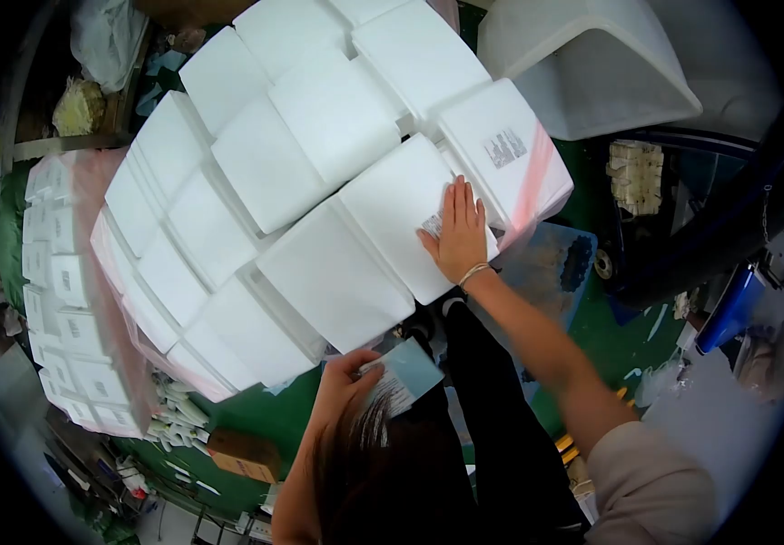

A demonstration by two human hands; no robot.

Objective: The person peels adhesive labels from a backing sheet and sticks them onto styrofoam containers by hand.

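Note:
My right hand point(460, 238) lies flat with fingers stretched out on the top of a white foam box point(392, 204), beside or partly over a small printed label point(431, 223). In my left hand point(345, 381), low in front of my body, is a pale blue sheet of labels point(414, 368), gripped at its edge; hair covers part of it. Just right of the touched box, another white box point(473, 113) carries a printed label point(505, 147) and a pink wrap strip point(534, 177). More white boxes point(328, 272) are stacked tightly around.
At the left stands a second stack of labelled white boxes point(74, 318) in pink film. A large pale bin point(582, 82) is at the upper right. A blue pallet point(546, 272) and a cardboard box point(245, 454) rest on the green floor point(292, 413).

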